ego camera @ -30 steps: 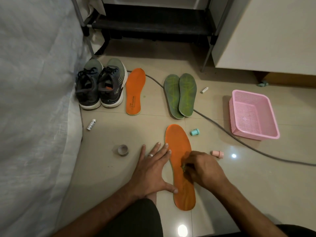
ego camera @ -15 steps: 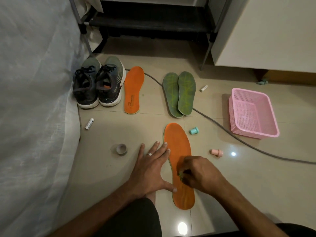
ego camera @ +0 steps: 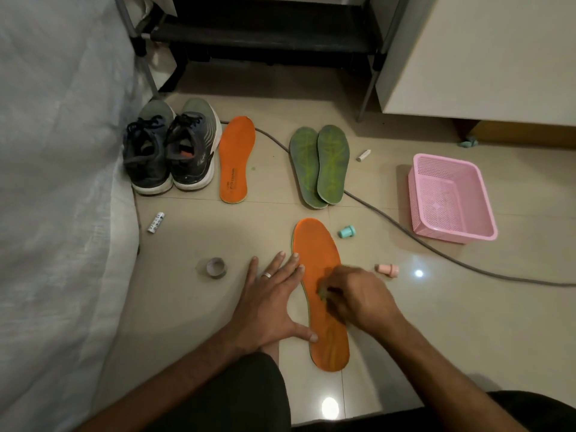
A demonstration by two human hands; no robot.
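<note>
An orange insole (ego camera: 318,254) lies flat on the tiled floor in front of me. My left hand (ego camera: 271,304) rests flat on the floor along its left edge, fingers spread, thumb touching the insole's side. My right hand (ego camera: 355,296) is curled over the insole's middle and pinches a small greenish object (ego camera: 323,293) against its surface; most of that object is hidden by my fingers. A second orange insole (ego camera: 235,157) lies farther back beside a pair of dark sneakers (ego camera: 170,148).
Two green insoles (ego camera: 319,163) overlap at the back. A pink basket (ego camera: 448,198), a grey cable (ego camera: 405,229), a teal cap (ego camera: 346,231), a pink cap (ego camera: 388,270), a tape roll (ego camera: 216,267) and two white tubes (ego camera: 156,222) (ego camera: 363,154) lie around. White fabric (ego camera: 56,182) borders the left.
My right hand has shifted a little up and left along the insole with the small object. The left hand and insole stay where they were.
</note>
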